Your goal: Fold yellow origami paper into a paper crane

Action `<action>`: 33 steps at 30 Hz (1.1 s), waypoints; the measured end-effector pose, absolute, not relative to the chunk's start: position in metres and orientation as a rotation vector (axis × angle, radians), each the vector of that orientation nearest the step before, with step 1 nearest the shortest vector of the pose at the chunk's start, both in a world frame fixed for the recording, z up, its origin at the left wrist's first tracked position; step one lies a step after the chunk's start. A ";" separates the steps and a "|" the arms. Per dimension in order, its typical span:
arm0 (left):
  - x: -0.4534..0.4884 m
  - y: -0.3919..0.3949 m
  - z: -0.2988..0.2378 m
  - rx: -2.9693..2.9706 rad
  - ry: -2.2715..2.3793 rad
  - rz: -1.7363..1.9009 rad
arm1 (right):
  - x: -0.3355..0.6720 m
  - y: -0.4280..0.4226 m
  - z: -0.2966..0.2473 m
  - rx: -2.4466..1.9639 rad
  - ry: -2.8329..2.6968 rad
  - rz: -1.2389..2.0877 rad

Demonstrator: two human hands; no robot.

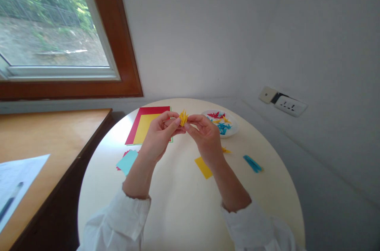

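Between both hands, raised above the round table, is a small yellow paper crane (183, 118) with several pointed tips sticking up. My left hand (162, 134) pinches its left side with thumb and fingers. From the right, my right hand (205, 134) grips the other side the same way. Below my right wrist lies a yellow paper square (203, 168), partly covered by the arm. Another yellow folded piece (226, 150) rests just right of that wrist. Behind my right hand, a white plate (234, 129) bears red, yellow and blue paper cranes.
Large red (135, 126) and yellow sheets (145, 124) lie stacked behind my left hand. Light-blue paper squares (127, 161) are by my left forearm. A blue folded item (253, 163) lies at the right of the white table (178, 211). A wooden desk (59, 132) stands left.
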State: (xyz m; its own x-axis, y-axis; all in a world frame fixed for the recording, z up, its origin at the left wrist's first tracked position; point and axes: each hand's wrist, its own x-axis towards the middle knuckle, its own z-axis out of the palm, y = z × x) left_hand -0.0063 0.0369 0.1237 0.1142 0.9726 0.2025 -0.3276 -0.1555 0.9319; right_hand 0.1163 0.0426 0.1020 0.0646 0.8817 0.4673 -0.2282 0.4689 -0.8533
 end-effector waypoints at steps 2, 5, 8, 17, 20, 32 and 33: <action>-0.005 0.037 0.123 1.172 0.787 1.389 | 0.115 0.042 0.101 -0.696 -1.233 0.909; -0.002 0.037 0.123 1.182 0.796 1.452 | 0.114 0.042 0.098 -0.685 -1.271 0.808; 0.000 0.037 0.121 1.182 0.826 1.504 | 0.114 0.043 0.096 -0.688 -1.322 0.712; 0.002 0.042 0.114 1.188 0.876 1.580 | 0.113 0.043 0.096 -0.747 -1.344 0.683; -0.001 0.040 0.114 1.245 0.886 1.541 | 0.113 0.043 0.096 -0.751 -1.324 0.703; -0.005 0.041 0.114 1.323 0.906 1.513 | 0.113 0.043 0.096 -0.703 -1.254 0.731; -0.004 0.041 0.115 1.314 0.915 1.525 | 0.113 0.043 0.096 -0.696 -1.245 0.744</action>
State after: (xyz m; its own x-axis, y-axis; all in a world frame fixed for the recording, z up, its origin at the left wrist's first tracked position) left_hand -0.0044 0.0407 0.1147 -0.0329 0.9458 0.3230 -0.1602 -0.3240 0.9324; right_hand 0.1127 0.0430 0.0960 0.1562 0.8096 0.5658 -0.1142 0.5838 -0.8038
